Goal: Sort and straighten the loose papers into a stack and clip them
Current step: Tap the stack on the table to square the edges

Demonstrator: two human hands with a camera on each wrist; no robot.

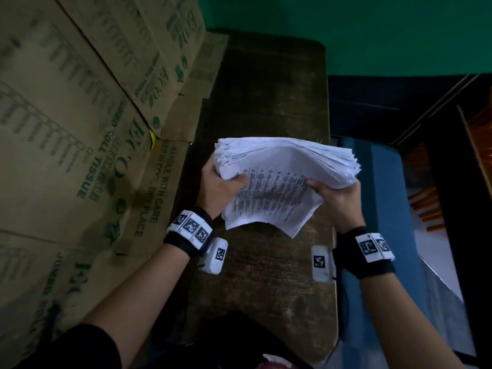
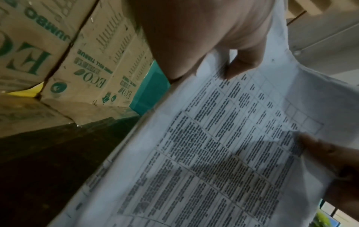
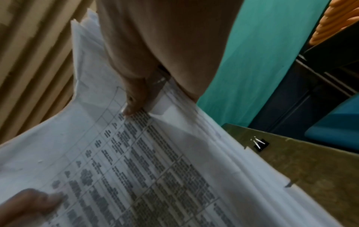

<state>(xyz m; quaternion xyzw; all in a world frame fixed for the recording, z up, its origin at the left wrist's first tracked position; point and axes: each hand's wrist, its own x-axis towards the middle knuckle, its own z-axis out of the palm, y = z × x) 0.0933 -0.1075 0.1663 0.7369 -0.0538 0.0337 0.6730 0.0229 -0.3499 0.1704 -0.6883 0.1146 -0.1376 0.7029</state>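
A thick stack of white printed papers (image 1: 277, 182) is held up above a dark wooden table (image 1: 266, 102). My left hand (image 1: 222, 187) grips its left edge, thumb on the printed face. My right hand (image 1: 332, 195) grips the right edge the same way. The sheets are uneven and fan out along the top, and the near sheets droop toward me. The printed tables show close up in the left wrist view, papers (image 2: 223, 145), and in the right wrist view, papers (image 3: 145, 161). A small black binder clip (image 3: 260, 144) lies on the table beyond the stack's right side.
Large cardboard cartons (image 1: 80, 129) printed with green lettering stand against the table's left side. A green wall (image 1: 372, 30) is behind the table. To the right are a blue surface (image 1: 386, 209) and dark furniture with orange items (image 1: 428, 211).
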